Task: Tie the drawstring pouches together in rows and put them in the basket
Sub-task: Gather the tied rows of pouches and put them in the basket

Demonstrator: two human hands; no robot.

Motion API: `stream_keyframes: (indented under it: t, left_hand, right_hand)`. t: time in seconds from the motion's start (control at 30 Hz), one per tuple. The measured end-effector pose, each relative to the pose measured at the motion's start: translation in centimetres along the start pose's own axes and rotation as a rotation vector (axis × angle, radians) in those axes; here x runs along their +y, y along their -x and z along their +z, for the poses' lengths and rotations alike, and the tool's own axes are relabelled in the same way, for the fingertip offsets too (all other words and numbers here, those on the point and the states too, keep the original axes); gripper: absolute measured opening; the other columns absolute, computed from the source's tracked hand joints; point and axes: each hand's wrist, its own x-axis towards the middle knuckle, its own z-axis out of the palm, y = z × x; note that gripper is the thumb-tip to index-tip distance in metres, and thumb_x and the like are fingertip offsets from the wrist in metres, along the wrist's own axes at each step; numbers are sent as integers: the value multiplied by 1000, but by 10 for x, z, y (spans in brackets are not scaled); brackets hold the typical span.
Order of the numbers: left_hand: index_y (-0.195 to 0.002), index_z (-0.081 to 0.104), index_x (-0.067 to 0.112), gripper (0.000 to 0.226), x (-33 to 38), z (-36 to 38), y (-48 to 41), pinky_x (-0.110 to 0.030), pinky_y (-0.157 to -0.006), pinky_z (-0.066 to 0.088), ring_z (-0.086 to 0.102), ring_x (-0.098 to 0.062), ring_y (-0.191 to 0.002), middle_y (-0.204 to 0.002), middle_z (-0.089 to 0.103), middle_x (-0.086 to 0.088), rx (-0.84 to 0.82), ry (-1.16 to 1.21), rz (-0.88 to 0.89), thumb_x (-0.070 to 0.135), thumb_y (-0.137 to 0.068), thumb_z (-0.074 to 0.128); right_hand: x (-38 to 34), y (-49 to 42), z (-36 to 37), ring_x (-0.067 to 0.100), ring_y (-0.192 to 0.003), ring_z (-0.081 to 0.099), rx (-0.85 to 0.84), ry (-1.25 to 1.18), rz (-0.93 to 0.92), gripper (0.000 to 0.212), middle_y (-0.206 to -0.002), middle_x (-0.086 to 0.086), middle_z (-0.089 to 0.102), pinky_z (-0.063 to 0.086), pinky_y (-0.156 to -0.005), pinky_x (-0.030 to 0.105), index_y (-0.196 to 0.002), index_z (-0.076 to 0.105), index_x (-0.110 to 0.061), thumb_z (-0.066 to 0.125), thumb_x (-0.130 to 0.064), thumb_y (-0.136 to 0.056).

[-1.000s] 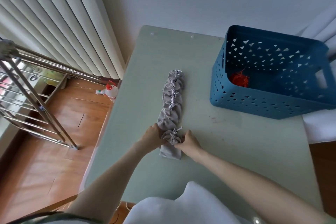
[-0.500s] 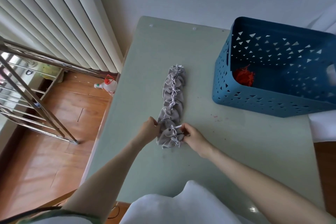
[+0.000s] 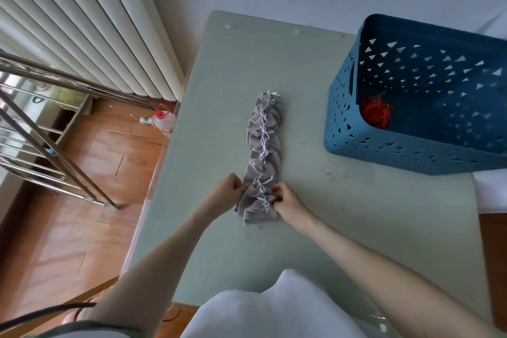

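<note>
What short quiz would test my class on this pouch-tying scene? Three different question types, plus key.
1. Where does the row of grey pouches lie? A table, B floor, C chair.
2. True or false: something red lies in the blue basket.
3. Which end of the row do the left hand and right hand hold?
Key: 1 A; 2 true; 3 the near end.

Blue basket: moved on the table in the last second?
No. The blue basket has its near left corner just beyond the red flecks on the table, as before. Its shift in the frame is head-camera motion.
</note>
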Motion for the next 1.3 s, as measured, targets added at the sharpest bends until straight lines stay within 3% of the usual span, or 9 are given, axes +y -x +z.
stream_keyframes:
  t: [0.17, 0.33, 0.47, 0.6, 0.7, 0.87, 1.0, 1.13, 1.3]
  left_hand:
    - [-79, 43, 12, 20, 3, 1, 7, -32, -68, 48, 48, -14, -67, -74, 49, -3, -114, 477, -10, 10, -96, 54]
    - [-83, 43, 9, 16, 19, -4, 8, -25, -67, 53, 54, -13, -67, -76, 55, -7, -129, 621, 13, 4, -96, 50]
    - [-90, 50, 8, 11, 28, -9, -1, -32, -78, 55, 59, -18, -75, -87, 58, -11, -68, 591, -53, -1, -94, 45]
    - [-102, 51, 11, 14, 25, -10, -10, -43, -92, 52, 60, -28, -95, -106, 59, -12, 7, 418, -127, 4, -90, 48]
    - [-117, 53, 12, 31, 26, -9, -9, -30, -86, 44, 50, -23, -101, -119, 45, -4, 72, 267, -134, 3, -90, 42]
    - [-108, 54, 14, 28, 24, -8, -11, -22, -72, 43, 53, -19, -100, -106, 58, -1, -42, 323, -130, -3, -87, 47]
    - [-115, 54, 9, 41, 24, -10, -13, -20, -71, 42, 54, -14, -88, -93, 59, 1, -28, 399, -155, -13, -83, 39]
    - [-123, 57, 11, 58, 28, -12, -17, -13, -67, 42, 50, -10, -77, -88, 55, -2, -52, 395, -85, -19, -81, 31]
    - [-129, 56, 23, 58, 35, -5, -20, -34, -105, 38, 42, -23, -119, -124, 36, -3, -3, 147, -74, -7, -85, 32]
  right_hand:
    - [-3, 3, -8, 7, -85, 55, -17, -2, -65, 32, -94, -1, 63, 43, -73, 13, -103, 59, -16, 53, 9, -84]
    - [-9, -3, -14, 13, -84, 55, 90, 9, -144, 33, -94, 9, 62, 43, -72, 20, -81, 65, -25, 55, 7, -80]
    - [-17, -12, -11, 13, -78, 50, 178, -72, -78, 18, -85, 3, 59, 40, -65, 17, -92, 56, -12, 54, 4, -87]
    - [-18, -25, 1, 18, -85, 53, 226, -21, -24, 30, -93, 4, 58, 44, -77, 28, -101, 46, -16, 64, -3, -81]
    - [-17, -28, 5, 17, -77, 49, 230, 21, 0, 24, -83, 3, 55, 39, -69, 28, -98, 52, -14, 63, -4, -80]
    - [-19, -29, 2, 13, -69, 47, 250, 81, -76, 17, -73, 1, 56, 37, -59, 26, -75, 57, -17, 62, -1, -76]
    - [-17, -22, -2, 7, -68, 43, 180, -45, -127, 19, -74, -4, 54, 35, -60, 19, -81, 53, -13, 54, 6, -82]
    - [-25, -22, -5, 11, -79, 53, 292, -213, -129, 21, -91, 3, 58, 44, -69, 17, -99, 50, -12, 57, 3, -86]
    - [-25, -37, -10, 21, -98, 62, 301, -108, -50, 31, -105, 5, 65, 51, -90, 39, -107, 53, -23, 66, -10, -82]
